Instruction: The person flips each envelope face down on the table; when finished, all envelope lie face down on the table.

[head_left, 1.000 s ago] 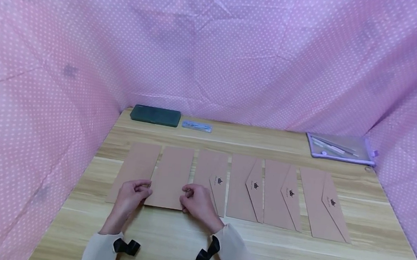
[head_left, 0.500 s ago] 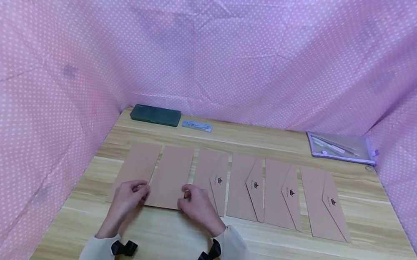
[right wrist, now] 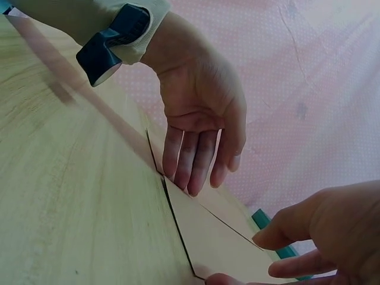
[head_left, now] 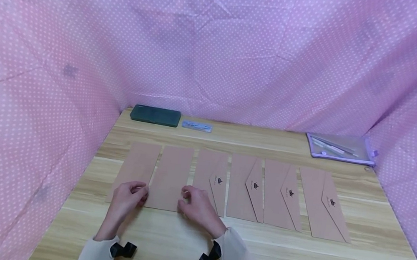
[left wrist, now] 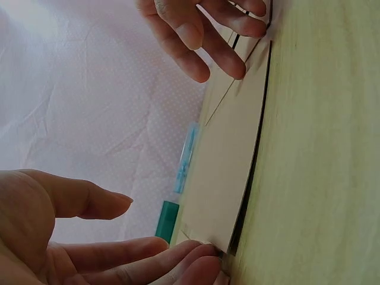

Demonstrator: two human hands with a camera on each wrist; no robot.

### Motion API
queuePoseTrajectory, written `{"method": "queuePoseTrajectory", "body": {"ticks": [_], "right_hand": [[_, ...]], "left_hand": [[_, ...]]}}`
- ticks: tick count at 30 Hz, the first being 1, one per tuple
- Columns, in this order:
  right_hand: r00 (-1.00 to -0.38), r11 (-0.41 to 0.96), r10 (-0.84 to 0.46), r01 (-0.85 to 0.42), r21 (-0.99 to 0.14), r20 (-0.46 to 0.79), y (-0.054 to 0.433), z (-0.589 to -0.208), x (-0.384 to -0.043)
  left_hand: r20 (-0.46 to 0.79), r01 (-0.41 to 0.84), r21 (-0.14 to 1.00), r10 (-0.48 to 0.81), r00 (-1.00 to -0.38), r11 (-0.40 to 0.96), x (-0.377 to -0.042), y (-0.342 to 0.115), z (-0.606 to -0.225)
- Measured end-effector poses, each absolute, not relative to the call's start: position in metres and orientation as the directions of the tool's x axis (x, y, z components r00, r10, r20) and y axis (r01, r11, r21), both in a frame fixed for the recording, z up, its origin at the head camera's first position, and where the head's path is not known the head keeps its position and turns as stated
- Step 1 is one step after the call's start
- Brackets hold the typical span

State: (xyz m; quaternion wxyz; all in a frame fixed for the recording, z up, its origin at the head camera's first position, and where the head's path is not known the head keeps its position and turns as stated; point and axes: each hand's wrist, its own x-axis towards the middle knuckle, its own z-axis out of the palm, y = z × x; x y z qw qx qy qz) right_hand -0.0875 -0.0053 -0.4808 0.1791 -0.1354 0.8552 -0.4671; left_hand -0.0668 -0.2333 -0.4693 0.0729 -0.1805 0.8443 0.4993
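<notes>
Six-part phrasing aside, several brown paper envelopes lie in a row on the wooden table. The second envelope from the left [head_left: 170, 176] shows its plain side and lies between both hands. At its lower left corner rests the left hand [head_left: 126, 199], thumb apart from fairly straight fingers that touch the edge in the left wrist view. Beside its lower right edge is the right hand [head_left: 198, 206], its fingers loosely bent with nothing between them and thumb. The leftmost envelope [head_left: 139, 163] is also plain and partly covered by the left hand. A flapped envelope [head_left: 210, 166] is partly hidden by the right hand.
Three more flapped envelopes with crown prints, including the rightmost envelope [head_left: 318, 203], continue the row. Along the back stand a dark green case [head_left: 155, 115], a small blue packet [head_left: 196, 126] and a purple-edged zip pouch [head_left: 338, 148] with pens. Pink dotted cloth [head_left: 215, 55] surrounds the table.
The second envelope's near edge sits slightly closer to the person and looks flatter. Both hands have shifted very slightly, with the left a little outward and their fingers eased from the edges.
</notes>
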Motion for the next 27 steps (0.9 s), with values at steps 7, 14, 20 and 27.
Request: {"method": "queuePoseTrajectory", "body": {"ticks": [7, 14, 20, 27], "right_hand": [[-0.890, 0.468, -0.436, -0.098, -0.878, -0.133, 0.009, -0.483, -0.088], [-0.905, 0.479, -0.425, -0.199, -0.855, -0.028, 0.041, -0.478, -0.092], [-0.925, 0.475, -0.380, -0.203, -0.856, 0.008, 0.065, -0.477, -0.094], [-0.944, 0.566, -0.313, -0.271, -0.779, 0.101, 0.085, -0.480, -0.096]], "left_hand": [[-0.252, -0.348, 0.810, -0.256, -0.933, 0.472, -0.066, -0.230, -0.463], [-0.208, -0.288, 0.885, -0.244, -0.947, 0.365, -0.068, -0.218, -0.455], [-0.223, -0.248, 0.941, -0.131, -0.966, 0.229, -0.074, -0.206, -0.452], [-0.197, -0.195, 0.973, 0.008, -0.980, 0.121, -0.079, -0.192, -0.456]]}}
